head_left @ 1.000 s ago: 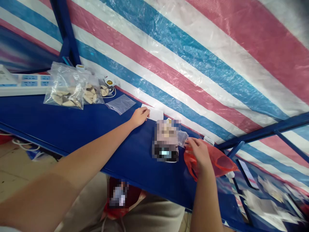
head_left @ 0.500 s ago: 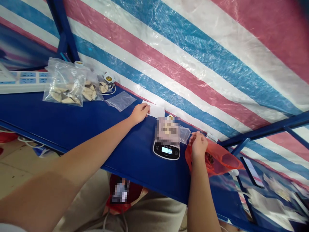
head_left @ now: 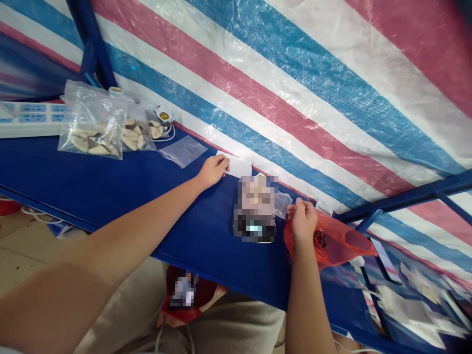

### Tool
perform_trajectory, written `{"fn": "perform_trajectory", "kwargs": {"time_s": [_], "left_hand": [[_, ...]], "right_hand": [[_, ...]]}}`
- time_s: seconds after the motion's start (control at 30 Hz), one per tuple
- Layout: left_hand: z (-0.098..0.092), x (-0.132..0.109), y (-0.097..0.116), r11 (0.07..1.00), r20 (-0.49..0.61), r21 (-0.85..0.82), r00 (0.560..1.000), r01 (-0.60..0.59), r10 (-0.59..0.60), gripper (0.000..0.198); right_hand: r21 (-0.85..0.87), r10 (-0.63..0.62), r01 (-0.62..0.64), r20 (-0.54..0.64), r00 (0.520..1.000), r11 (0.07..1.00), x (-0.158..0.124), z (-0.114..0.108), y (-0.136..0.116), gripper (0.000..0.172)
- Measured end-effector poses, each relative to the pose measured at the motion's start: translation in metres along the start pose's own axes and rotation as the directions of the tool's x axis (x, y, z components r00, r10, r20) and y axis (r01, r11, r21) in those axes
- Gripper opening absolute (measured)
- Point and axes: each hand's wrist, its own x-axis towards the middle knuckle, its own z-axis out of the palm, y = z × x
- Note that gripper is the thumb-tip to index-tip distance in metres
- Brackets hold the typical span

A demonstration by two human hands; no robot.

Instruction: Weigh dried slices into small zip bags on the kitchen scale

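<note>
My left hand (head_left: 214, 169) rests on the blue table with its fingers curled in, at the left edge of a white sheet of paper (head_left: 239, 167). Nothing shows between its fingers. A digital kitchen scale (head_left: 254, 229) lies between my hands; its top is blurred, with something pale on it. Right of the scale is a small clear plastic bag (head_left: 282, 204). My right hand (head_left: 304, 217) is just beyond that bag, over the near end of a red plastic bag (head_left: 339, 248). Its fingers are bent together, and what they hold, if anything, is hidden. Dark brown pieces (head_left: 320, 239) show inside the red bag.
Clear zip bags of pale slices (head_left: 96, 140) stand at the left by a white power strip (head_left: 33, 125). An unfilled clear bag (head_left: 183, 151) lies flat nearby. Striped sheeting (head_left: 258, 88) hangs behind the table. A phone (head_left: 385, 260) leans at the right.
The view has shifted slightly. Both hands keep nearly the same place and pose. The scale's display, readable before, is now blurred out.
</note>
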Motion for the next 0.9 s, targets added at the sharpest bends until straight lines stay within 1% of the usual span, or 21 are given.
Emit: {"fn": "perform_trajectory", "kwargs": {"time_s": [0.1, 0.2, 0.3, 0.57, 0.9], "left_hand": [[0.002, 0.002, -0.004, 1.000, -0.011, -0.013, 1.000, -0.009, 0.009, 0.027], [0.005, 0.005, -0.010, 0.998, -0.089, -0.039, 0.995, -0.051, 0.048, 0.020], [0.006, 0.007, -0.013, 0.994, -0.156, -0.041, 0.984, -0.099, 0.092, 0.023], [0.005, 0.007, -0.013, 0.994, -0.135, 0.011, 0.985, -0.107, 0.108, 0.020], [0.006, 0.008, -0.016, 0.994, -0.130, -0.003, 0.986, -0.107, 0.105, 0.016]], "right_hand": [[-0.015, -0.014, 0.014, 0.002, 1.000, 1.000, -0.001, 0.000, -0.001, 0.037], [-0.037, -0.032, 0.032, -0.008, 0.999, 0.999, -0.001, -0.001, -0.001, 0.036], [-0.053, -0.042, 0.042, -0.012, 0.999, 0.998, 0.000, -0.002, -0.001, 0.034], [-0.025, -0.014, 0.015, 0.019, 1.000, 1.000, 0.000, -0.001, -0.001, 0.037], [-0.027, -0.019, 0.020, 0.026, 0.999, 0.999, 0.001, -0.001, 0.000, 0.038]]}}
